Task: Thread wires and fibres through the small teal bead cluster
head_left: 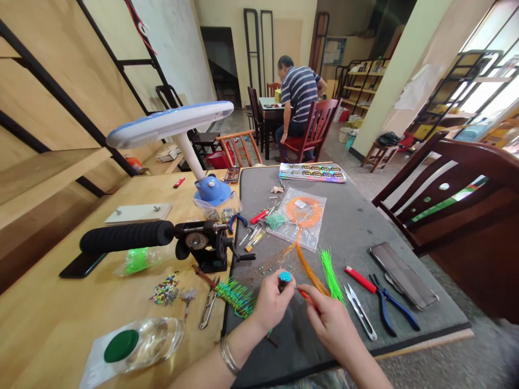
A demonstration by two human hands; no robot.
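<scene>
My left hand is closed round a small dark piece with a bright blue, bumpy round top. Close beside it, my right hand pinches a slim orange-red tool, its tip near the blue top; its exact kind is too small to tell. Orange strands run behind my right hand from a coil in a clear plastic bag. A bundle of bright green strands lies just beyond that hand. Left of my left hand are green-and-blue beaded strands on a brown stick.
Snips, a red lighter, blue-handled pliers and a grey phone case lie to the right. A black clamp device, loose beads and a glass jar occupy the left. A person sits farther back.
</scene>
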